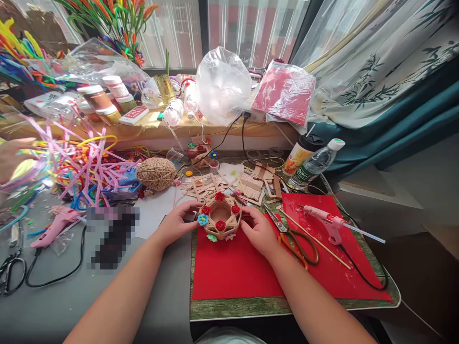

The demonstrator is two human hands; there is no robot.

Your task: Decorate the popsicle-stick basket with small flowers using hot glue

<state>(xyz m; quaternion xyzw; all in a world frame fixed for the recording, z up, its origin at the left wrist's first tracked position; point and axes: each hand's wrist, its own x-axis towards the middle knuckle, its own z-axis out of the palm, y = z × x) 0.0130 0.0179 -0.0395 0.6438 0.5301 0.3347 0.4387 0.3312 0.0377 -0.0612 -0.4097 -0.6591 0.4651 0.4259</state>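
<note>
Fingers of the left hand (178,220) and right hand (258,230) curl lightly around opposite sides of a small stick-built basket (220,220) trimmed with paper roses, steadying it upright on a red felt sheet (233,272), scissors (296,239) and glue gun (328,220) lying just beside.

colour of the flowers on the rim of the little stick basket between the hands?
Mostly red rosettes on the round wooden-stick basket, plus one blue flower at its left side; clearest in the head view.

Daylight comes through the window (222,28) behind the cluttered sill (150,126); patterned curtains (387,62) hang at the right.
</note>
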